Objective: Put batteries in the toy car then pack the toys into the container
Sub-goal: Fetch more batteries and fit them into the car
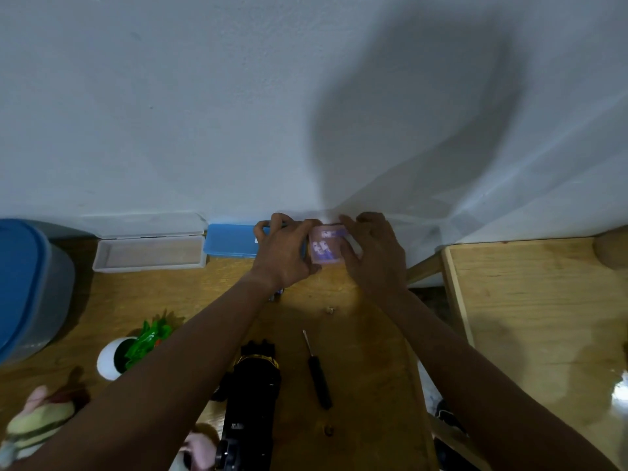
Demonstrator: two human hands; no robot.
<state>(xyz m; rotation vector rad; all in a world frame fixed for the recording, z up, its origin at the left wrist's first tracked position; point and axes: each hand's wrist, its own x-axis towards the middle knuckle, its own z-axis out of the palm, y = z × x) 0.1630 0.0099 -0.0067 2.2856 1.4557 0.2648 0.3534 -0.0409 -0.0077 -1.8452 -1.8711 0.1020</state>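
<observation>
Hands are both up at the far edge of the surface (367, 334), right by the wall. The left hand (283, 256) and right hand (375, 253) each have a curled-finger grip on a small pink box (327, 247), one on each side. Can't tell if it's lifted or resting on the wood. I'm guessing that's the battery case, but it's too blurry to see what's inside. It looks like thin see-through plastic, so probably light, stiff and a bit slick. I'd pinch it by the side edges and pry at the lid seam, not squeeze the middle.

The toy car (253, 399) is down near the person, partly under the left forearm, with nobody touching it. Black hard plastic, so probably rigid and fairly light, with little bits that could snap. Its long axis runs near-to-far, roughly in line with the screwdriver (317, 372) lying just right of it. Honestly can't tell which end is the nose, or if it's belly-up. I'd grab it across the middle of the body, not by the wheels.
</observation>
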